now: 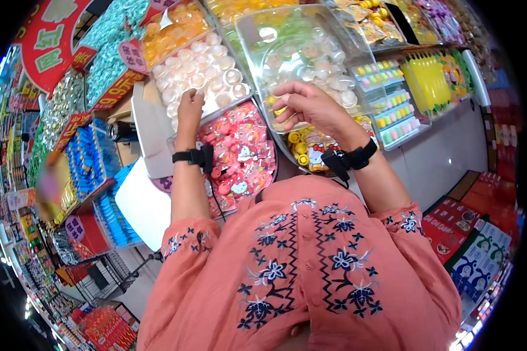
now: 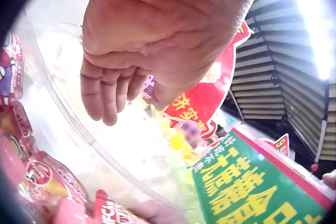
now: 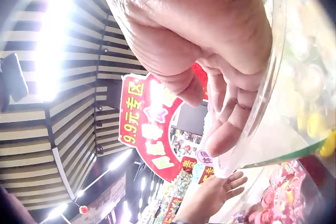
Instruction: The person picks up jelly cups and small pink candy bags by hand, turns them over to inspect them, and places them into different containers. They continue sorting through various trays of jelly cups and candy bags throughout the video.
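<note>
My left hand (image 1: 190, 111) hovers at the near side of a bin of round, white-topped candy cups (image 1: 196, 64). Its fingers (image 2: 107, 95) point loosely down over the pale, glaring contents, with nothing in them. My right hand (image 1: 313, 105) is at the edge of a clear plastic lid (image 1: 252, 50), which slants over the neighbouring bin. In the right wrist view the curled fingers (image 3: 226, 140) lie along the lid's rim, the thumb on the other side of it. More round cups (image 1: 334, 55) show through the clear plastic.
Pink packaged candies (image 1: 237, 152) fill a bin near my body, and yellow-capped packets (image 1: 301, 149) lie in another. Trays of pastel sweets (image 1: 389, 108) stand to the right. Blue-wrapped candies (image 1: 88, 155) and a red sign (image 1: 52, 41) are at the left.
</note>
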Demonstrator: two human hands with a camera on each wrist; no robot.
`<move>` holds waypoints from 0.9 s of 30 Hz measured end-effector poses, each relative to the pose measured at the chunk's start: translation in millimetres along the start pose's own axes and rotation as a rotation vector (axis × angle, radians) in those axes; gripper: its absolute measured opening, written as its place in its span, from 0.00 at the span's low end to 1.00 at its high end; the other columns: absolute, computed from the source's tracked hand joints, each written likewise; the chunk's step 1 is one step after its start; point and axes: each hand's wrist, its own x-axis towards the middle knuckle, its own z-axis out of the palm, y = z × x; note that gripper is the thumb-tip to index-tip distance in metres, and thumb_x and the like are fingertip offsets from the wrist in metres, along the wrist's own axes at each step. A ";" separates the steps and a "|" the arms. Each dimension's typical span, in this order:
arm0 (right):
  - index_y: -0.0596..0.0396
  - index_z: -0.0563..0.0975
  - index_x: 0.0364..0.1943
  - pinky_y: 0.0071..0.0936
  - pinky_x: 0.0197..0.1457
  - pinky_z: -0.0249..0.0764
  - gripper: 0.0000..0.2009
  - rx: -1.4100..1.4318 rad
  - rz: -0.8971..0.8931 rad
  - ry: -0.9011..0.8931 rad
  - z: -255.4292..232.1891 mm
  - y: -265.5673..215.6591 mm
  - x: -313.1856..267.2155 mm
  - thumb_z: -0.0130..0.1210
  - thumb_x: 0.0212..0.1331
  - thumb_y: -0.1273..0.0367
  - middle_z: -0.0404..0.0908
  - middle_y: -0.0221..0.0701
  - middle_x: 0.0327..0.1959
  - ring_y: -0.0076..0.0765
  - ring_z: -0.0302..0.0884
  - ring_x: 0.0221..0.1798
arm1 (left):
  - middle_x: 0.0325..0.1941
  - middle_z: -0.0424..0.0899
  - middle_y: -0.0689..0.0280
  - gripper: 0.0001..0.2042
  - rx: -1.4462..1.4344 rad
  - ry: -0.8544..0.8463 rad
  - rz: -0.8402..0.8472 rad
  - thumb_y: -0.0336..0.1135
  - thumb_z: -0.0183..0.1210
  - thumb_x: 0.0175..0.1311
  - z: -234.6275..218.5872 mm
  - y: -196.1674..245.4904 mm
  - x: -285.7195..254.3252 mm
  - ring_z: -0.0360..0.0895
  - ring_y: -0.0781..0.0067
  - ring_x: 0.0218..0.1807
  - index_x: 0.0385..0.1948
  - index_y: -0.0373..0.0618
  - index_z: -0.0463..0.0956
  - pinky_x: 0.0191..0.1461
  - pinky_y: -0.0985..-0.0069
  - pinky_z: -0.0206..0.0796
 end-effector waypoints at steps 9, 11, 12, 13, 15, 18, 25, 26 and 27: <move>0.60 0.72 0.54 0.27 0.41 0.80 0.19 -0.378 -0.191 0.280 -74.0 -70.4 11.4 0.54 0.63 0.64 0.80 0.35 0.47 0.30 0.82 0.43 | 0.49 0.80 0.56 0.22 -0.452 -0.112 -0.039 0.45 0.54 0.71 8.4 83.0 -74.5 0.80 0.71 0.43 0.57 0.38 0.69 0.43 0.77 0.71; 0.60 0.72 0.54 0.27 0.41 0.80 0.20 -0.586 -0.207 0.247 -83.2 -79.2 22.0 0.55 0.62 0.63 0.80 0.34 0.46 0.29 0.81 0.43 | 0.49 0.80 0.57 0.21 -0.465 -0.120 -0.023 0.44 0.53 0.71 11.9 90.8 -83.5 0.80 0.71 0.43 0.57 0.38 0.69 0.42 0.77 0.71; 0.60 0.72 0.54 0.27 0.40 0.80 0.20 -0.688 -0.214 0.231 -86.5 -83.0 27.9 0.55 0.62 0.63 0.81 0.34 0.46 0.29 0.81 0.43 | 0.49 0.80 0.57 0.21 -0.470 -0.125 -0.015 0.44 0.53 0.71 13.3 94.9 -87.2 0.80 0.71 0.42 0.57 0.38 0.69 0.42 0.78 0.71; 0.59 0.72 0.55 0.28 0.38 0.80 0.21 -0.794 -0.172 0.202 -88.9 -81.9 37.6 0.55 0.61 0.62 0.80 0.33 0.44 0.28 0.80 0.40 | 0.48 0.80 0.57 0.21 -0.473 -0.127 -0.011 0.43 0.53 0.71 14.9 98.9 -90.7 0.80 0.72 0.42 0.57 0.38 0.69 0.42 0.78 0.71; 0.58 0.72 0.55 0.29 0.37 0.80 0.22 -0.995 -0.055 0.131 -89.6 -77.4 54.4 0.56 0.59 0.62 0.80 0.35 0.43 0.30 0.80 0.39 | 0.48 0.80 0.58 0.20 -0.480 -0.130 -0.005 0.42 0.53 0.72 17.6 104.8 -97.0 0.80 0.72 0.42 0.57 0.37 0.69 0.41 0.79 0.71; 0.56 0.72 0.55 0.32 0.35 0.80 0.23 -1.219 0.080 0.045 -87.3 -63.9 77.3 0.58 0.57 0.61 0.80 0.37 0.41 0.32 0.80 0.36 | 0.48 0.80 0.58 0.19 -0.494 -0.153 0.001 0.41 0.52 0.72 19.1 104.8 -102.4 0.80 0.73 0.42 0.57 0.36 0.69 0.40 0.79 0.71; 0.66 0.74 0.48 0.36 0.28 0.78 0.23 -1.178 0.215 -0.017 -84.9 -25.5 123.3 0.57 0.54 0.61 0.81 0.43 0.32 0.40 0.80 0.26 | 0.47 0.80 0.58 0.20 -0.492 -0.137 -0.035 0.41 0.53 0.72 20.7 111.2 -127.5 0.79 0.76 0.41 0.56 0.35 0.69 0.40 0.81 0.70; 0.67 0.73 0.48 0.36 0.28 0.78 0.23 -1.158 0.244 -0.001 -85.3 -22.3 128.3 0.56 0.55 0.60 0.82 0.44 0.32 0.40 0.80 0.26 | 0.47 0.81 0.58 0.20 -0.491 -0.141 -0.034 0.41 0.53 0.72 20.7 109.7 -129.1 0.79 0.76 0.41 0.56 0.35 0.69 0.40 0.82 0.70; 0.69 0.73 0.48 0.36 0.27 0.77 0.23 -1.174 0.252 -0.003 -85.0 -21.3 128.2 0.54 0.57 0.60 0.82 0.46 0.30 0.41 0.80 0.25 | 0.47 0.81 0.59 0.19 -0.490 -0.143 -0.033 0.41 0.52 0.72 20.5 107.0 -130.7 0.79 0.76 0.42 0.56 0.35 0.69 0.40 0.82 0.70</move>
